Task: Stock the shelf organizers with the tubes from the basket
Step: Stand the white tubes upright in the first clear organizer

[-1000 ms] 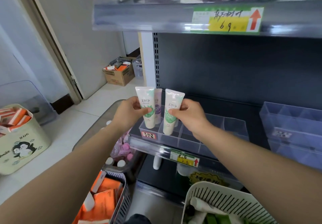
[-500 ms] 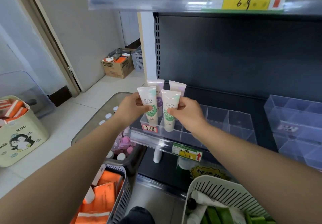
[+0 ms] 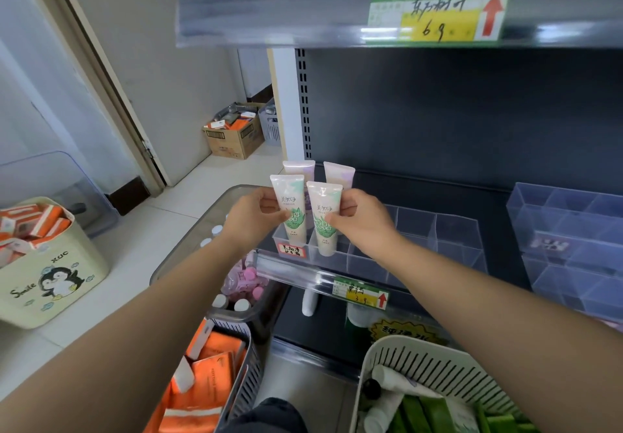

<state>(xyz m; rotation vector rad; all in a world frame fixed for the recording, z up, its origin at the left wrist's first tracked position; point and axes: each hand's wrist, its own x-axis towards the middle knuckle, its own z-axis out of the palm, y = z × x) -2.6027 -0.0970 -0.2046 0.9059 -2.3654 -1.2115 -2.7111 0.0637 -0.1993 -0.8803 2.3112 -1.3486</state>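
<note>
Holding two green-print tubes (image 3: 291, 211) in the organizer's (image 3: 438, 247) front cells, grips unchanged from before.
Left hand (image 3: 254, 218) pinches one, right hand (image 3: 362, 220) the other; white, upright, lilac tubes (image 3: 300, 169) behind.

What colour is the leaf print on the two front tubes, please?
Green, on white front tubes; head view shows it best.

A shop: price tags (image 3: 438, 16) on shelf rails, stock boxes (image 3: 234, 135).
</note>
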